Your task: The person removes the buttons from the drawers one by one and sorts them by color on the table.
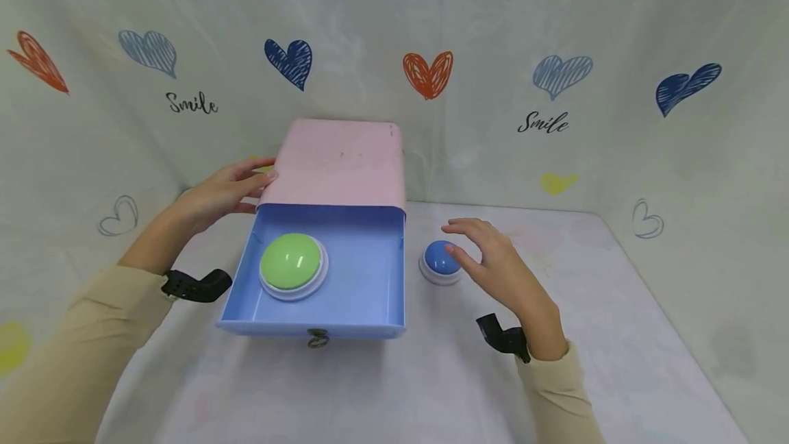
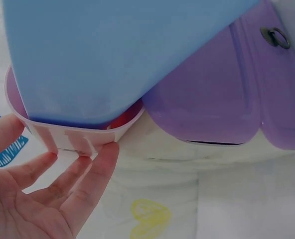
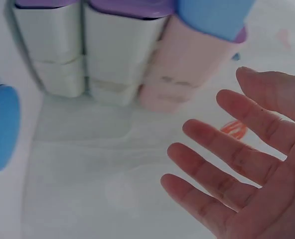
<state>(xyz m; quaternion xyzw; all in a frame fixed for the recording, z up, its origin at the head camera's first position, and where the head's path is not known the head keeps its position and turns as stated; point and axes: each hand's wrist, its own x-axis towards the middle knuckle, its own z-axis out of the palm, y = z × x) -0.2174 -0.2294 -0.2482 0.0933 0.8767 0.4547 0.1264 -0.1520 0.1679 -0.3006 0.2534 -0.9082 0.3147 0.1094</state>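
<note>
Backdrop (image 1: 481, 5): heart-print drape, rising behind the work area and along both sides.
Tabletop (image 1: 431, 389): pale surface in front of the backdrop.
Drawer unit (image 1: 342, 156): pink casing on top; the wrist views also show two white casings (image 3: 122, 55) with purple drawers (image 2: 202, 89), apparently stacked beneath it.
Top drawer (image 1: 364, 259): blue, extended well out of the pink casing toward the person.
Left hand (image 1: 222, 194): fingertips touch the side of the pink casing; digits extended and spread, not wrapped round it. Judged function: bracing the unit.
Right hand (image 1: 493, 259): fingers relaxed and apart, nothing held. Judged step in hand: positioning for a pick-up, drawer standing open; whether the drawer is being loaded or unloaded cannot be told.
Green dome button (image 1: 290, 261): inside the top drawer, dome up on its white base, near the drawer's left wall.
Blue dome button (image 1: 439, 259): smaller; outside the drawer, on the tabletop just right of it, dome up. The right wrist view shows a gap between it and the fingers. Judged next move: lower the right hand, close thumb and fingers on the base rim, and avoid pressing the dome.
Ring pull (image 1: 318, 341): dark metal, on the top drawer's front.
</note>
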